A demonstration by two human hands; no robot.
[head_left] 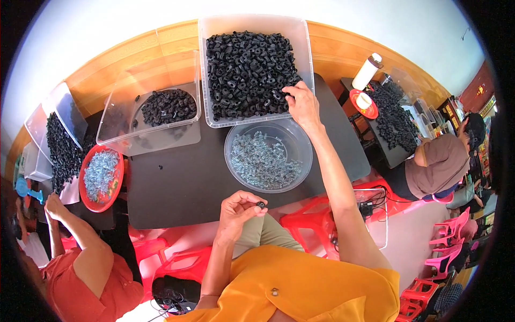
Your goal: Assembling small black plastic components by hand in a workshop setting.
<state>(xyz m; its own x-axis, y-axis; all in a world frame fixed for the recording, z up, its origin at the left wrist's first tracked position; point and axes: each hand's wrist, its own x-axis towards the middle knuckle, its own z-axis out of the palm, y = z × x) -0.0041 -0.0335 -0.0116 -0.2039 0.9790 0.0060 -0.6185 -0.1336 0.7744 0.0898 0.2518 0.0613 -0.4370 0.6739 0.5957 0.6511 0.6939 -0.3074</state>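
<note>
My left hand is raised over my lap near the table's front edge, thumb and fingers pinching a small black ring-shaped plastic part. My right hand reaches over the near right side of a large clear bin. Its fingertips are closed at the heap of black plastic parts inside, around one small black part. Just below that bin stands a round clear tub with many small silvery pieces that look like coil springs.
A second clear bin with fewer black parts stands to the left on the dark table. Beyond it are a red basin of silvery pieces and a person in red. Another person sits at a right-hand table; red stools stand below.
</note>
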